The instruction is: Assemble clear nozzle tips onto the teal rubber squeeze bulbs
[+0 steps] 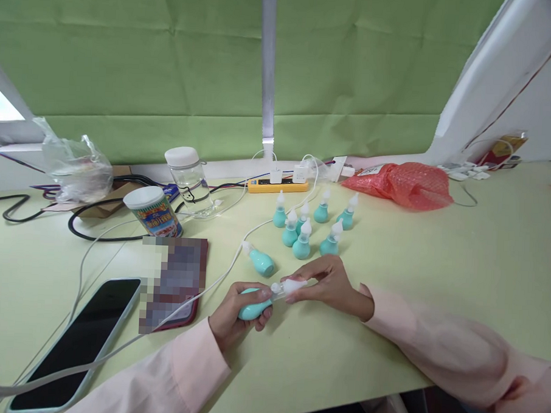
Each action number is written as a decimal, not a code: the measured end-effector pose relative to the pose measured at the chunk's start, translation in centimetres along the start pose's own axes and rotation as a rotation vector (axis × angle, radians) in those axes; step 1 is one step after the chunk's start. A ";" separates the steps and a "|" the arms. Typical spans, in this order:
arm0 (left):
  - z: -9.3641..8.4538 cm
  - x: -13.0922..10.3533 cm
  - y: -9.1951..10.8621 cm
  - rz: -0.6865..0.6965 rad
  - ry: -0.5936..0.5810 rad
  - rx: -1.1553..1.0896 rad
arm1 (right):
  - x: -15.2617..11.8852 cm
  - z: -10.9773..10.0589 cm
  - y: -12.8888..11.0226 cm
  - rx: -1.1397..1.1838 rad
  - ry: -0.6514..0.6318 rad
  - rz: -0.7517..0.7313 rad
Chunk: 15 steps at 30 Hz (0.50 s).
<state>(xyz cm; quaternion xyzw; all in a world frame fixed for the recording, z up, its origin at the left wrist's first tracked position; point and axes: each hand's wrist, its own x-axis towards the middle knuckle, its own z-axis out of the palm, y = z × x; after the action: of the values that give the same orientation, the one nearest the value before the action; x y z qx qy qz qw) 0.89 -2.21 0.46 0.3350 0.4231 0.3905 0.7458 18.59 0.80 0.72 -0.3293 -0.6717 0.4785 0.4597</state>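
Note:
My left hand is closed around the teal bulb of a nasal aspirator, held tilted just above the table. The fingers of my right hand pinch its clear nozzle with a white tip. Bulb and nozzle are in line and touch; whether they are firmly joined I cannot tell. Just beyond my hands a teal aspirator lies on its side. Several more stand upright behind my right hand, the closest being one aspirator with a pale tip.
A white cable crosses the table past a red-edged phone and a black-screened phone. Farther back are a printed canister, a water bottle, a yellow power strip and a red bubble-wrap bag.

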 end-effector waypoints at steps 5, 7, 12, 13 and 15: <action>0.0 0.0 0.0 0.012 -0.023 0.022 | 0.7 -1.4 -0.9 0.029 -0.212 0.094; -0.1 0.0 -0.1 0.032 -0.027 0.064 | 0.8 -1.7 -1.1 0.035 -0.283 0.134; -0.4 0.2 -0.3 0.080 -0.057 0.133 | 0.5 -1.7 -0.9 0.056 -0.328 0.197; -0.5 0.2 -0.4 0.087 -0.063 0.134 | 0.5 -1.7 -0.8 0.060 -0.312 0.208; -0.6 0.3 -0.5 0.101 -0.076 0.133 | 0.4 -1.5 -0.7 0.070 -0.292 0.230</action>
<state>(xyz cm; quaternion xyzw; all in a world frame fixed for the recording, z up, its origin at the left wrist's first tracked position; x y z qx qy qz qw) 0.61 -2.11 -0.31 0.4193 0.4022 0.3855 0.7168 19.89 1.44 1.63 -0.3147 -0.6720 0.5939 0.3110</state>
